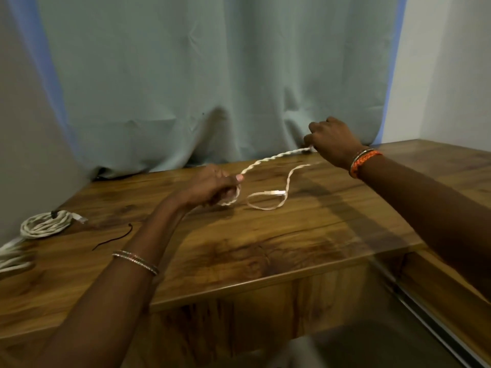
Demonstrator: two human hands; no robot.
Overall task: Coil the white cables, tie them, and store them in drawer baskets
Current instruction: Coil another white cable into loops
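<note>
A white braided cable (pixel 268 160) stretches taut above the wooden table (pixel 239 248) between my two hands. My left hand (pixel 210 187) grips a small coil of it near the table's middle, thumb pinching the strand. Near the curtain, my right hand (pixel 329 140) pinches the cable farther along. The cable's loose tail (pixel 268 201) loops on the table below, ending in a connector. At the far left lies a finished white coil (pixel 46 224), bound with a dark tie. A loose black tie (pixel 114 239) lies beside it.
More white cable (pixel 13 257) spills over the table's left edge. A pale green curtain (pixel 212 75) hangs behind the table and brushes its back edge. An open drawer (pixel 385 338) shows at the bottom right, below the table front.
</note>
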